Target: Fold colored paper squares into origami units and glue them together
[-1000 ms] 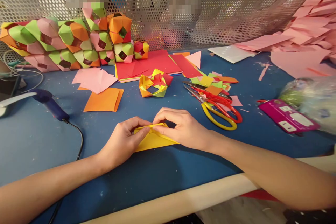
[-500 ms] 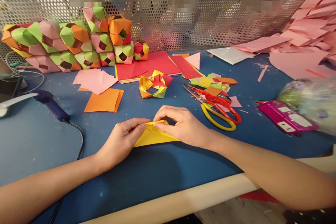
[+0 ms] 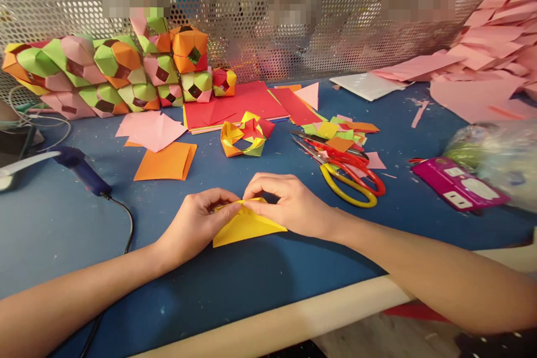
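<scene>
A yellow sheet of paper [image 3: 247,226], partly folded along its far edge, lies between my hands near the front of the blue table [image 3: 201,307]. My left hand [image 3: 199,224] pinches the upper left part of the paper between thumb and fingers. At the upper right part, my right hand [image 3: 289,204] pinches the folded edge, its thumb almost touching the left one. Just beyond my hands sits a partly assembled ring of folded paper [image 3: 254,148] in orange, yellow, red and green.
Folded paper balls [image 3: 119,61] are stacked at the back left. Scissors [image 3: 348,196] and scraps lie right of centre, a magenta box [image 3: 459,184] farther right. Orange paper [image 3: 163,162] and a blue-handled tool [image 3: 84,170] are on the left; red sheets [image 3: 239,106] lie behind.
The yellow paper's near edge has tilted down toward me, showing more of its face. Both hands still pinch the paper, and my thumbs have moved closer together.
</scene>
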`<state>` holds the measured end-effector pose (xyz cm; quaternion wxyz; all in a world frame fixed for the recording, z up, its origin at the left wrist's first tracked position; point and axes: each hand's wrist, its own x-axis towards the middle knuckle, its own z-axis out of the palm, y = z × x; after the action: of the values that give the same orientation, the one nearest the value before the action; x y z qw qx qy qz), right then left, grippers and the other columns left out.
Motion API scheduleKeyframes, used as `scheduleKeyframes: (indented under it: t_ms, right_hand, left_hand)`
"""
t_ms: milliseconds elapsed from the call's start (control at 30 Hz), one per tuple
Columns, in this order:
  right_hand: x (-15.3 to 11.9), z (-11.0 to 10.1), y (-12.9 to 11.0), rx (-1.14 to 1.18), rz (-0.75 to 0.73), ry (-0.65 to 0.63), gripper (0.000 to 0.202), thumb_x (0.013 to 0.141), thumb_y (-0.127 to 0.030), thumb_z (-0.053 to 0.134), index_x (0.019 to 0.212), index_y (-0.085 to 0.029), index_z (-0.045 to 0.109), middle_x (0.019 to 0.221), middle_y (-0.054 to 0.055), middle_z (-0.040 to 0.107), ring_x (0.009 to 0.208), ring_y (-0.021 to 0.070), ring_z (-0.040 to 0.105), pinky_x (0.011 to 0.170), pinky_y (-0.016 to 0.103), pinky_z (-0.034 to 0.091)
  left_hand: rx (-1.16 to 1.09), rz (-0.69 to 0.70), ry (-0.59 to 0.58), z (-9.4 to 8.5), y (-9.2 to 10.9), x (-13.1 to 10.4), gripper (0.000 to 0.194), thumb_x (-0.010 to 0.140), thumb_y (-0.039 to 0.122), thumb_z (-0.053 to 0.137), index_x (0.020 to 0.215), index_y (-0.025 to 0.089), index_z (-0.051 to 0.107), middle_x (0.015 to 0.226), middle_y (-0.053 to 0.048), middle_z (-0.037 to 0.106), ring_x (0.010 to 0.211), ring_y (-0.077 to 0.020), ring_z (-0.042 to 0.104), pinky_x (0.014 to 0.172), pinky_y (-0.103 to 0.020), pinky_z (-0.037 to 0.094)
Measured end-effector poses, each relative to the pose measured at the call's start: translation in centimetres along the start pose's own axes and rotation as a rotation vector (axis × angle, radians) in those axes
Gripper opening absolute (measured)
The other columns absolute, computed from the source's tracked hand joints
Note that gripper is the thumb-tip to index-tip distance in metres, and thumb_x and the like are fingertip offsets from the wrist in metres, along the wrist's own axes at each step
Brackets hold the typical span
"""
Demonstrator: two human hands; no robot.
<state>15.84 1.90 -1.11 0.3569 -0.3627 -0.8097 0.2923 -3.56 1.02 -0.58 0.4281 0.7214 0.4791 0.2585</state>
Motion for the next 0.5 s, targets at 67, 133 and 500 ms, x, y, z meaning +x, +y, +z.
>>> scheduleKeyframes:
  t_ms: [67,133,500]
  right_hand:
    - [-0.04,0.11,0.07,0.004,-0.005,0.012,0.005,0.081,-0.015,0.058,0.076,-0.016,0.06,0.076,0.002,0.062,0.068,0.0112,0.056,0.062,0.023,0.045]
    - [-0.07,0.17,0.1,0.011,-0.004,0.014,0.005,0.081,-0.015,0.058,0.077,-0.016,0.06,0.076,0.003,0.062,0.068,0.0111,0.056,0.062,0.023,0.045]
    - [0.21,-0.17,-0.16,0.031,0.098,-0.008,0.006,0.08,-0.016,0.06,0.075,-0.016,0.062,0.075,0.001,0.062,0.067,0.0102,0.056,0.061,0.021,0.045]
  left_hand:
    - [0.0,0.003,0.002,0.03,-0.03,0.0,0.027,0.085,0.038,0.052,0.094,0.02,0.069,0.083,-0.001,0.071,0.076,-0.0149,0.063,0.064,-0.021,0.047]
    - [0.004,0.007,-0.006,0.01,0.0,-0.01,0.027,0.084,0.039,0.053,0.096,0.02,0.069,0.085,-0.001,0.072,0.078,-0.0151,0.064,0.066,-0.02,0.048]
    - [0.019,0.007,-0.022,-0.19,-0.04,0.13,0.025,0.084,0.035,0.055,0.098,0.022,0.071,0.086,0.0,0.073,0.077,-0.0146,0.065,0.066,-0.02,0.049]
